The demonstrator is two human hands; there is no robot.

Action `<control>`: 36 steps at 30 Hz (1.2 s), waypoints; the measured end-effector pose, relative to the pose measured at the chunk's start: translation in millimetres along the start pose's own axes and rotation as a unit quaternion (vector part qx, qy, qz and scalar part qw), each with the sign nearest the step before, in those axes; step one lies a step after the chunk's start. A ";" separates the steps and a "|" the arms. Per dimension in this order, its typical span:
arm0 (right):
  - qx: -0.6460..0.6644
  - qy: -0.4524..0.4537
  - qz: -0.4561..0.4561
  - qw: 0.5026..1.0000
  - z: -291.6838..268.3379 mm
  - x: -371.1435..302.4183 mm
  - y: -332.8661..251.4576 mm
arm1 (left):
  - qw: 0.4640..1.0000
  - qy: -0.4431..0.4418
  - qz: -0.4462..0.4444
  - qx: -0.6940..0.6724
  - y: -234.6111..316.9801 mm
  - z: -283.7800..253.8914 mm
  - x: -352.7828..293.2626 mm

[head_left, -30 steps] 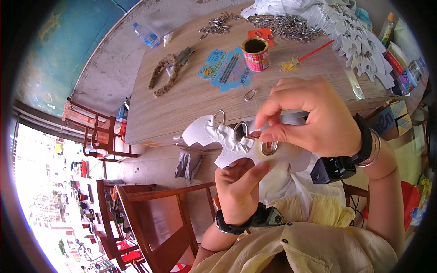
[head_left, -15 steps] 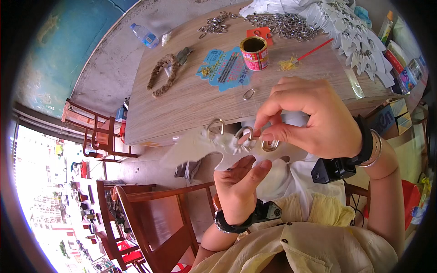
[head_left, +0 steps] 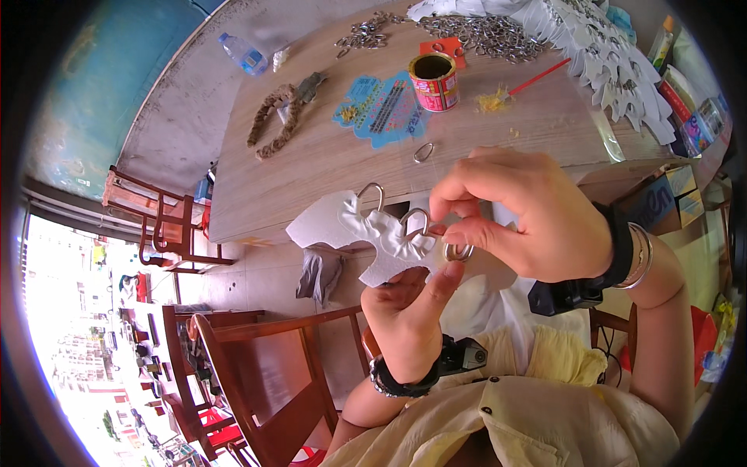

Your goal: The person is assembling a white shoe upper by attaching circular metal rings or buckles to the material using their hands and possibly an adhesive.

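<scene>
Above the table's near edge is a scalloped piece of white sheet material (head_left: 323, 222), gathered in folds at its middle. My left hand (head_left: 408, 323) grips it from below, thumb on the near side and fingers behind it. Two metal rings (head_left: 375, 187) stand up from the folded part. Another metal ring (head_left: 461, 253) is by my left thumb tip, under my right thumb. My right hand (head_left: 529, 214) is closed in a pinch beside the middle ring; what lies between thumb and forefinger is too small to make out. One loose ring (head_left: 423, 152) lies on the table beyond.
On the table (head_left: 311, 187) stand an open tin (head_left: 436, 92) and a plastic bottle (head_left: 244, 54). A blue card (head_left: 381, 117), a red stick (head_left: 539, 75), a fuzzy brown loop (head_left: 259, 117), heaped metal rings (head_left: 498, 39) and stacked white pieces (head_left: 615, 78) lie around. Wooden chair (head_left: 272, 389) at left.
The white piece has come out of a motion blur and is now steadier, its left end swung upward. My right hand still pinches near the middle ring, slightly lower and farther left.
</scene>
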State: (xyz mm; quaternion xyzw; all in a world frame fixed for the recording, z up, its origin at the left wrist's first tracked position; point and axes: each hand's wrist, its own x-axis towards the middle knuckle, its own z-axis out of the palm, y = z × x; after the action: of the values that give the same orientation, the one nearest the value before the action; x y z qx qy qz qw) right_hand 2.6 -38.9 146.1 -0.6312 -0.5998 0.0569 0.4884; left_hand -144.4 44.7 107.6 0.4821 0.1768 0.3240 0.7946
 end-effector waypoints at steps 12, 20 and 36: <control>-0.026 0.025 -0.029 0.999 7.9 -4.8 -3.5 | 0.998 -0.020 -0.005 -0.058 0.8 -1.6 0.1; 0.014 0.029 -0.014 0.999 12.1 -6.9 2.5 | 0.999 -0.004 -0.033 -0.012 0.7 -0.6 2.6; 0.429 -0.141 0.409 0.793 -29.1 2.2 -0.4 | 0.994 -0.089 0.005 -0.068 -10.2 -6.5 8.6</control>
State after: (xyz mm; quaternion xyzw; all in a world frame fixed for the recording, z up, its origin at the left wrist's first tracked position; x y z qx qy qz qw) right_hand 22.1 -53.1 162.5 -0.5286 -0.2623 0.5907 0.5503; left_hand -138.5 51.6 95.7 0.4548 0.0806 0.2947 0.8366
